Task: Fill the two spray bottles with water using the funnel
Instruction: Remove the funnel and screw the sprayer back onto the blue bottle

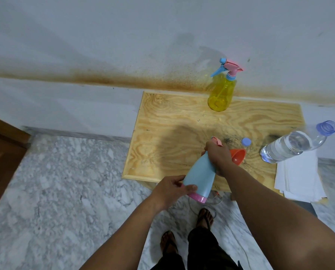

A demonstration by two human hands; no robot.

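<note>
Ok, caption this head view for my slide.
Both hands grip the blue spray bottle above the table, funnel and water bottle nearby.

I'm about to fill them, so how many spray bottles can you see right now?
2. A yellow spray bottle stands at the table's far edge by the wall; a blue spray bottle is held tilted in both hands over the table's near edge.

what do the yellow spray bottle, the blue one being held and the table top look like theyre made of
Yellow spray bottle: translucent glossy plastic; light passes through its body.
Blue spray bottle: opaque, smooth plastic by its even matte colour, with a pink base band.
Table top: pale unpainted wood, probably plywood, given the bold swirling grain and raised edge strip.
</note>
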